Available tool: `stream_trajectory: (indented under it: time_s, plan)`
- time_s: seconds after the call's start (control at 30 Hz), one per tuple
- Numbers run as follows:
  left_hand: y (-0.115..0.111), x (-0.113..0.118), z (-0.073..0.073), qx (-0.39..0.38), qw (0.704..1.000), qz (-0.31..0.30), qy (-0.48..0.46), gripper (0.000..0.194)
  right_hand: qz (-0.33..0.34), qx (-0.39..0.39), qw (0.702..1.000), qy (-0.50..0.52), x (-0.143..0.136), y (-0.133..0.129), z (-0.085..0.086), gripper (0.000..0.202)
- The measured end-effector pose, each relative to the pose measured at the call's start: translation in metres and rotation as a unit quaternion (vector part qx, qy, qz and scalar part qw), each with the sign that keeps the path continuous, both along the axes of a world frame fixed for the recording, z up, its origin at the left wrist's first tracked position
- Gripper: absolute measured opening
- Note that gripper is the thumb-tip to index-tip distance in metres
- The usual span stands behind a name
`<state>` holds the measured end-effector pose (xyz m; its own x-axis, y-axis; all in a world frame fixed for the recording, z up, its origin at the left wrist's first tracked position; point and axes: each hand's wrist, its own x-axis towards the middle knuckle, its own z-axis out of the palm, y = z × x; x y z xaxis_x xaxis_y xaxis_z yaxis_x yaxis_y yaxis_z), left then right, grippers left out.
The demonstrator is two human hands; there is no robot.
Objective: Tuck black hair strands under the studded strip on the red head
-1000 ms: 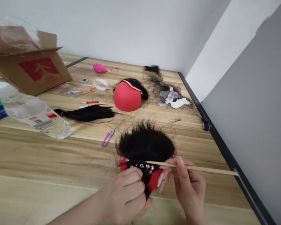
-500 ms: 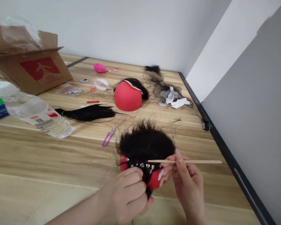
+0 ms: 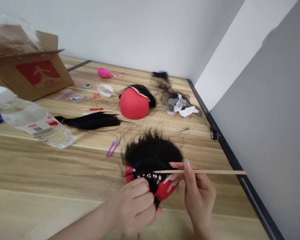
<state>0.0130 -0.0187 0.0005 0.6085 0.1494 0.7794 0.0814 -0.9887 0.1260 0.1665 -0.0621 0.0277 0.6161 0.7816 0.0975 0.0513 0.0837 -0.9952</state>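
A red form (image 3: pixel 166 190) covered with black hair (image 3: pixel 153 150) and a dark band of shiny round studs (image 3: pixel 152 176) sits near the front of the table. My left hand (image 3: pixel 137 203) is closed on a lock of black hair at its lower front, and the dark end of that lock shows beneath the fingers. My right hand (image 3: pixel 196 186) pinches a thin wooden stick (image 3: pixel 215 172), held level, its tip at the studded band. Fingers of the right hand reach over the red surface.
Behind lie purple snips (image 3: pixel 112 148), a black hair bundle (image 3: pixel 95 120), a red-handled hook (image 3: pixel 96 109) and a red dome (image 3: pixel 134 104). A water bottle (image 3: pixel 40 123) and cardboard box (image 3: pixel 35 73) stand left. Crumpled tissue (image 3: pixel 181 103) and loose hair lie back right.
The view has shifted slightly. My right fingers have spread a little over the red form, and the stick extends farther right past the hand. The left hand keeps its grip.
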Motion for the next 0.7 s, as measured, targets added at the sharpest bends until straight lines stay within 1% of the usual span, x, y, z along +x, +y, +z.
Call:
stream_trajectory:
  time_s: [0.1, 0.2, 0.3, 0.37, 0.5, 0.57, 0.63, 0.7]
  plan:
    - [0.0, 0.0, -0.001, 0.008, 1.0, 0.001, -0.003, 0.031, 0.019, -0.008, 0.998, -0.058, 0.003, -0.002, 0.012, 0.021]
    - [0.001, 0.0, -0.003, 0.013, 1.0, 0.004, 0.003, 0.031, 0.068, -0.006, 0.988, -0.141, 0.009, -0.002, 0.023, 0.018]
    - [0.001, 0.0, -0.005, 0.015, 1.0, 0.005, 0.008, 0.031, 0.126, -0.008, 0.963, -0.24, 0.015, 0.005, 0.03, 0.017]
    - [0.001, 0.001, -0.005, 0.019, 1.0, 0.005, 0.005, 0.032, 0.168, -0.002, 0.944, -0.284, 0.017, 0.014, 0.033, 0.017]
    - [0.001, 0.003, -0.003, 0.023, 1.0, 0.007, -0.013, 0.033, 0.244, 0.023, 0.918, -0.313, 0.015, 0.037, 0.035, 0.019]
    - [0.001, 0.003, -0.002, 0.024, 1.0, 0.008, -0.013, 0.033, 0.281, 0.017, 0.906, -0.316, 0.011, 0.048, 0.037, 0.021]
    - [0.001, 0.003, -0.001, 0.026, 1.0, 0.007, -0.01, 0.033, 0.302, 0.005, 0.898, -0.32, 0.006, 0.058, 0.04, 0.022]
    - [0.002, 0.002, -0.001, 0.028, 1.0, 0.006, -0.005, 0.032, 0.304, -0.01, 0.893, -0.333, 0.001, 0.067, 0.043, 0.023]
